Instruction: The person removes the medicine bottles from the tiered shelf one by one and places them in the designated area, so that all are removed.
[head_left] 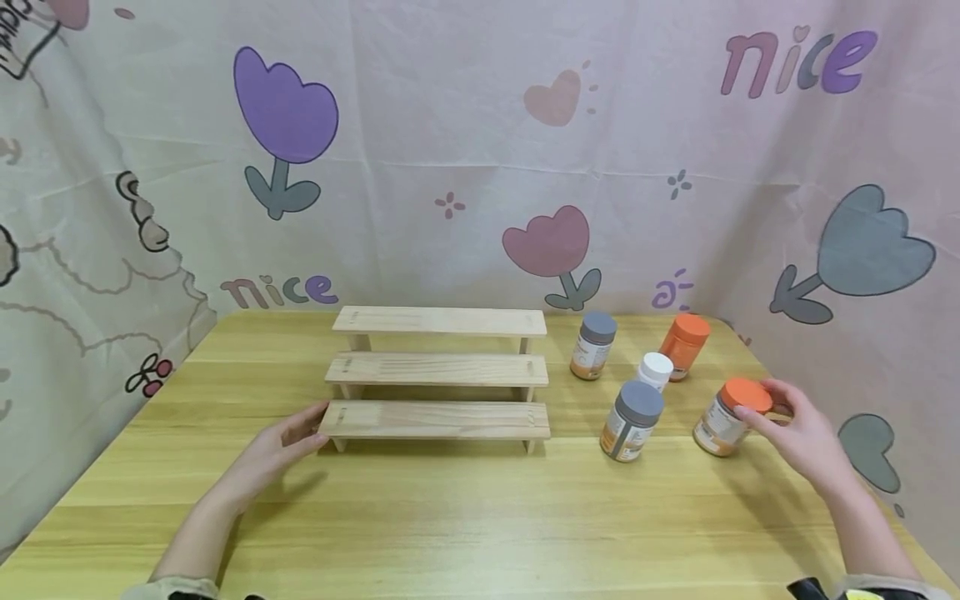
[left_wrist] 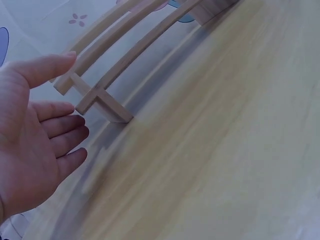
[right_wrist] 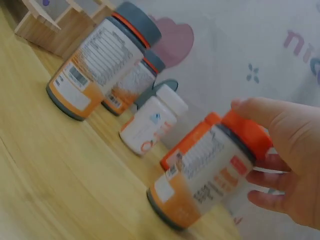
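Observation:
A three-step wooden display stand sits on the table. At its left end is my left hand, thumb and fingers spread apart; in the left wrist view the loosely straight fingers lie close to the lowest step's end, and I cannot tell whether they touch it. On the right, my right hand grips the orange lid of a pill bottle with a white and orange label. Its thumb is on the near side of the lid, the other fingers partly hidden behind. The bottle's base appears to be on the table.
Two grey-lidded bottles stand between the stand and my right hand, one farther back. A small white bottle and an all-orange bottle are behind them. Patterned cloth hangs along the back and sides of the wooden table.

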